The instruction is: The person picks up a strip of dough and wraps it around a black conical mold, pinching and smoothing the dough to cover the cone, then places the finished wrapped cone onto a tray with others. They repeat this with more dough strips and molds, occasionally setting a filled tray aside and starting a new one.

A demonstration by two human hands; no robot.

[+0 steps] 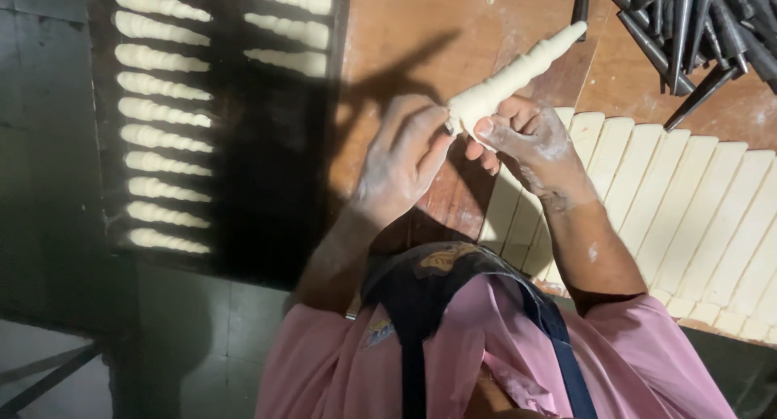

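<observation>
I pinch the dough-wrapped cone at its wide end, both hands' grip closed on it, left hand and right hand, probably sealing dough, so I press evenly above the bench.

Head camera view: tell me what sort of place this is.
Probably a bakery or pastry workshop. Flour-dusted hands wrap a pale dough-covered cone; cut strips of pale dough lie beside dark metal cone moulds, and a dark tray holds finished rolls.
</observation>
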